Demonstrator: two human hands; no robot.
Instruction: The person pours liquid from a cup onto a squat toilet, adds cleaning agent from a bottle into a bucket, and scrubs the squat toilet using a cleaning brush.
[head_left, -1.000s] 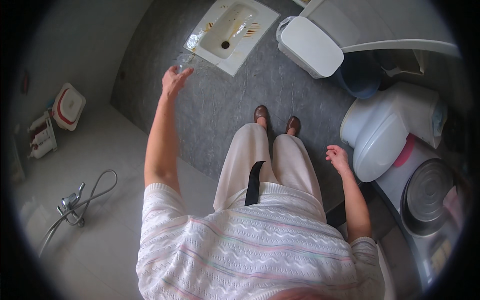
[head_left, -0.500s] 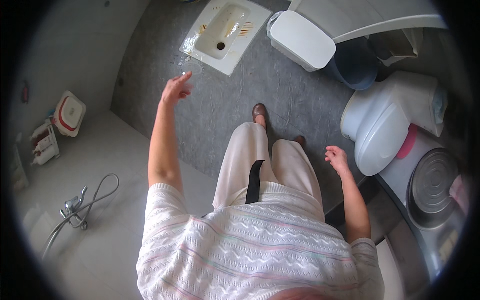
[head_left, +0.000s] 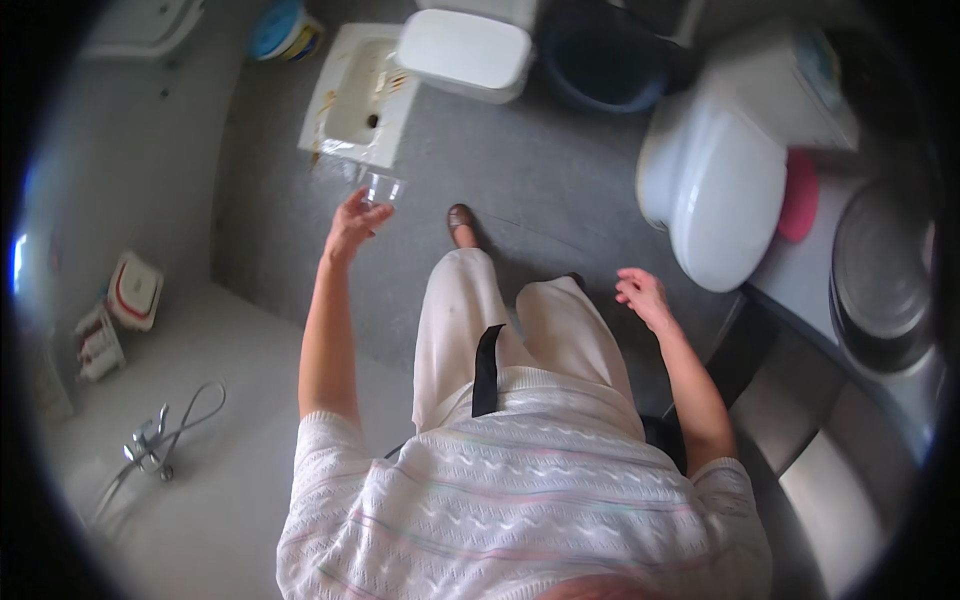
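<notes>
White bin (head_left: 465, 48) is partly hiding the floor toilet (head_left: 352, 105) from my camera. Left hand (head_left: 355, 222) is gripping a cup (head_left: 385, 188), direction and axis unclear; right hand (head_left: 642, 294) is curling loosely.

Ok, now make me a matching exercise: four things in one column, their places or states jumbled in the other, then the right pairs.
Things
1. Cup
2. Tub
3. Squat pan
4. Right hand

Places or states
A. White, with brown stains
B. Fingers partly curled, nothing in them
C. Clear, held in the left hand
D. Dark, between the bin and the toilet

Right pairs: 1-C, 2-D, 3-A, 4-B
</notes>
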